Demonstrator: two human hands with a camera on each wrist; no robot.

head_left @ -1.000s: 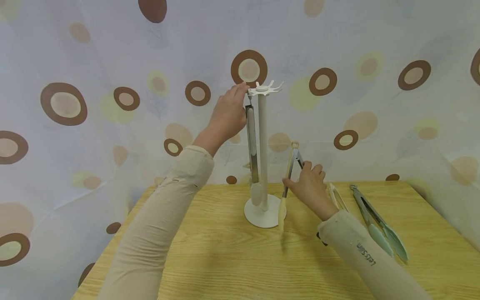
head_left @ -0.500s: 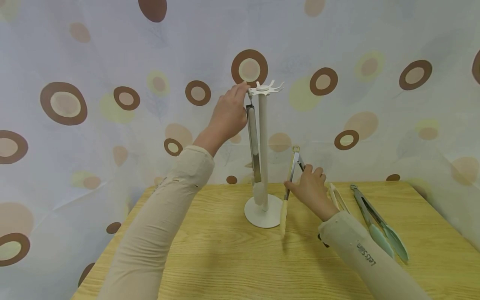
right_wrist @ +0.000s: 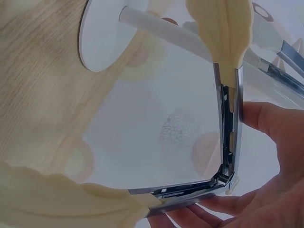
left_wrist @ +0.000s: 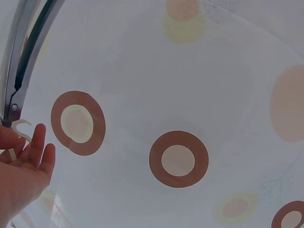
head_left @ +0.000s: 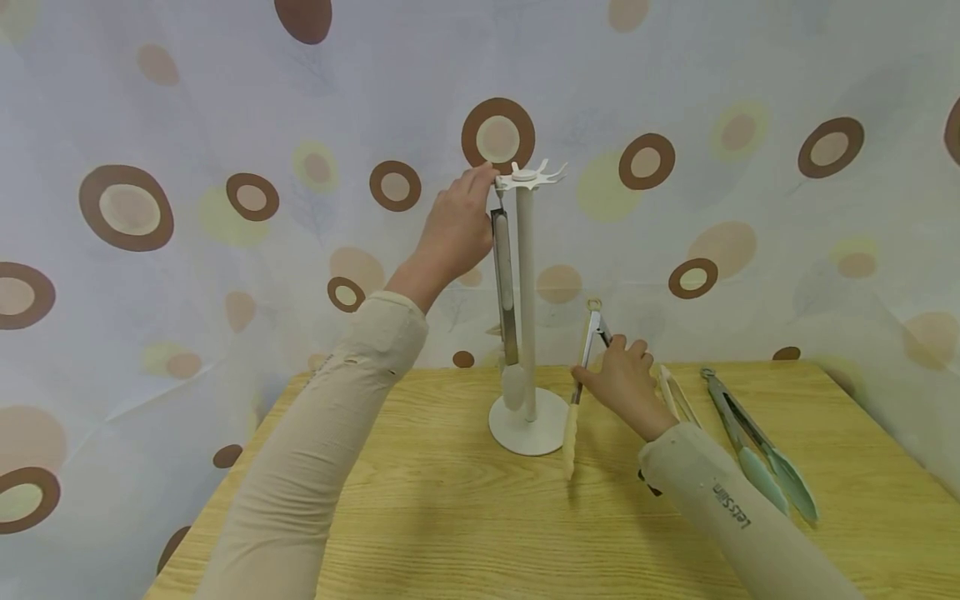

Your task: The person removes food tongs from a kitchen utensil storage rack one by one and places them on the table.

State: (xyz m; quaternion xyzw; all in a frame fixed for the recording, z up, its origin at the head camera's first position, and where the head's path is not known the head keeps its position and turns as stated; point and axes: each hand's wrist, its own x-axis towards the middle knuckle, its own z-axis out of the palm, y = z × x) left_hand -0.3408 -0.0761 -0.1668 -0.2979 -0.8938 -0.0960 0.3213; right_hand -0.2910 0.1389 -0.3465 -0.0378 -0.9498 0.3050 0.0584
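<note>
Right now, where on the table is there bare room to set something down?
Bare table runs from the left sleeve, in front of the stand, to the right sleeve, and from the green tongs to the right edge. It is crowded right of the stand: right hand, yellow tongs and beige tongs.

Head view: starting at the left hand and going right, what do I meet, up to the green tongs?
Left hand, hanging tongs, white post, pale-yellow tongs held in the right hand, beige tongs, green tongs.
</note>
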